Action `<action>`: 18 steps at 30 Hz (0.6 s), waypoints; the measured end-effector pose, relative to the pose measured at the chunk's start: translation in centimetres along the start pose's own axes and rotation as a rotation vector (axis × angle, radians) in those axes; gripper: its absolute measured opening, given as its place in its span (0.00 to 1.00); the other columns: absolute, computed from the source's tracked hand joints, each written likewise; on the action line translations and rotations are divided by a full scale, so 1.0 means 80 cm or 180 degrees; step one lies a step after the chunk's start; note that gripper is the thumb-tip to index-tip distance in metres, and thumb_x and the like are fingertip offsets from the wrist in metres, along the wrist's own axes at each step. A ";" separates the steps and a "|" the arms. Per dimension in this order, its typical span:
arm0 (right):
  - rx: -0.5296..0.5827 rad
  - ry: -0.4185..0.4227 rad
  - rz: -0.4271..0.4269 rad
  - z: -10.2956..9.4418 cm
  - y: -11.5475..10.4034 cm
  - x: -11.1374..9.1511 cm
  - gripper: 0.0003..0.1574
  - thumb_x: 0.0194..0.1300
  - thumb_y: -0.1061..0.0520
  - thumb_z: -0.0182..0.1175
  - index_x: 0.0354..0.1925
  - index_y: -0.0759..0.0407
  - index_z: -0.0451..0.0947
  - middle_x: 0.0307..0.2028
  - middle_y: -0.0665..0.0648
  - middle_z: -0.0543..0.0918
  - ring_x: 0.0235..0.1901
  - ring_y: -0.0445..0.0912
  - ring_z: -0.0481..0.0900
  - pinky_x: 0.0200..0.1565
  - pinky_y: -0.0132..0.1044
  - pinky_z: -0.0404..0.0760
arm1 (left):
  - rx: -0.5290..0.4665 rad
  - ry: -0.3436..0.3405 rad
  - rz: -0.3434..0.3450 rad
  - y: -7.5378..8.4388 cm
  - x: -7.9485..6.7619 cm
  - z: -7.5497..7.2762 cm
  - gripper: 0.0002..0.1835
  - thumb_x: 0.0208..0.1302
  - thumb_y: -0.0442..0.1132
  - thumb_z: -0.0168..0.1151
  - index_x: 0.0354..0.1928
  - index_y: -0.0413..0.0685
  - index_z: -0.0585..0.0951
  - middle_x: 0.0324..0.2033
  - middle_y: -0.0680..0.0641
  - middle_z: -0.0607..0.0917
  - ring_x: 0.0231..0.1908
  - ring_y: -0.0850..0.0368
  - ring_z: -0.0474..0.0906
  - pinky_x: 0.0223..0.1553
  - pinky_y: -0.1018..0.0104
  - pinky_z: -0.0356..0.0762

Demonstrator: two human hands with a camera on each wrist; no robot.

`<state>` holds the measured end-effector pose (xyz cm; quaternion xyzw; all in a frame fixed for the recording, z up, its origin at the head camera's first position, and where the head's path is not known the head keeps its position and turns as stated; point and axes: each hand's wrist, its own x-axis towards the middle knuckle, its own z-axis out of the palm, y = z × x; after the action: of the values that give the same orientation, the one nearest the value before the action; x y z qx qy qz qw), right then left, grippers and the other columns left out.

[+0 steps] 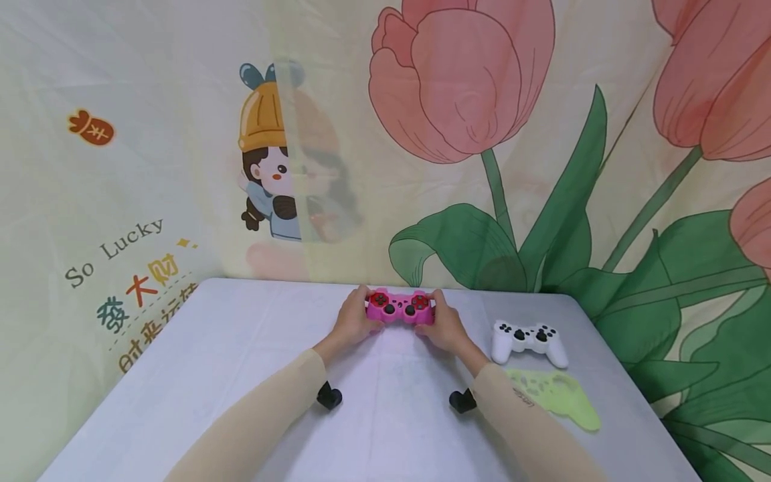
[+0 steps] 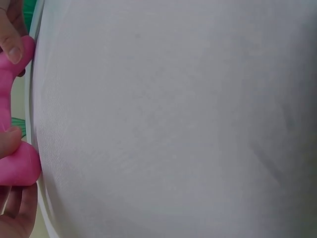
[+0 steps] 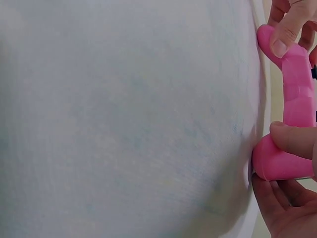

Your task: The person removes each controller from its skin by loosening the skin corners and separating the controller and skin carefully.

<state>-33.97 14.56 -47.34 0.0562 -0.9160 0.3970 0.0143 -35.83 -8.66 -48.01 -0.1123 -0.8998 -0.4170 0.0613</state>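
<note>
A game controller (image 1: 400,309) in a pink cover, with red round patches around its button groups, is at the far edge of the table. My left hand (image 1: 354,317) grips its left end, and my right hand (image 1: 444,324) grips its right end. Thumbs lie along the near side of both grips in the head view. Seen from the left wrist, the pink cover (image 2: 20,166) shows smooth rounded ends with fingers wrapped around them. The right wrist view shows the pink cover (image 3: 297,94) too, a thumb pressed on each grip. Palms partly hide the controller's ends.
A white controller (image 1: 527,343) lies to the right on the white-covered table (image 1: 385,428). Nearer me is a flat lime-green controller cover (image 1: 569,398), partly hidden by my right sleeve. Small black devices (image 1: 329,396) stick out by both sleeves. A printed curtain (image 1: 337,261) hangs behind the table.
</note>
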 end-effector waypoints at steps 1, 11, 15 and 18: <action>-0.0003 -0.0009 -0.0008 -0.001 -0.001 -0.001 0.46 0.64 0.64 0.76 0.70 0.56 0.60 0.52 0.65 0.84 0.51 0.55 0.82 0.62 0.53 0.80 | -0.0013 -0.0005 -0.0012 0.000 -0.001 -0.001 0.37 0.53 0.30 0.83 0.63 0.43 0.73 0.58 0.39 0.80 0.58 0.43 0.78 0.66 0.48 0.73; 0.0069 -0.0185 0.0068 -0.009 -0.013 -0.026 0.47 0.66 0.62 0.74 0.73 0.54 0.59 0.49 0.62 0.83 0.42 0.51 0.82 0.43 0.43 0.88 | -0.0131 -0.0112 -0.0077 0.003 -0.021 -0.014 0.35 0.52 0.32 0.84 0.60 0.48 0.74 0.56 0.45 0.81 0.49 0.50 0.79 0.58 0.52 0.79; 0.0091 -0.0174 -0.0012 -0.013 -0.014 -0.041 0.45 0.66 0.63 0.74 0.73 0.56 0.61 0.47 0.61 0.83 0.44 0.51 0.83 0.44 0.43 0.88 | -0.0184 -0.0164 -0.0112 0.007 -0.033 -0.022 0.35 0.53 0.33 0.84 0.61 0.50 0.74 0.55 0.46 0.81 0.47 0.52 0.79 0.54 0.56 0.81; 0.0100 -0.0144 -0.0071 -0.016 -0.015 -0.052 0.45 0.66 0.63 0.74 0.73 0.56 0.61 0.48 0.61 0.84 0.49 0.52 0.83 0.50 0.46 0.87 | -0.0264 -0.0189 -0.0080 0.012 -0.043 -0.028 0.36 0.54 0.32 0.83 0.62 0.49 0.74 0.55 0.46 0.81 0.46 0.52 0.80 0.51 0.57 0.82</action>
<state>-29.75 15.04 -45.85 0.0756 -0.9090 0.4098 -0.0029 -32.22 -10.26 -46.59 -0.1158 -0.8845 -0.4512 0.0247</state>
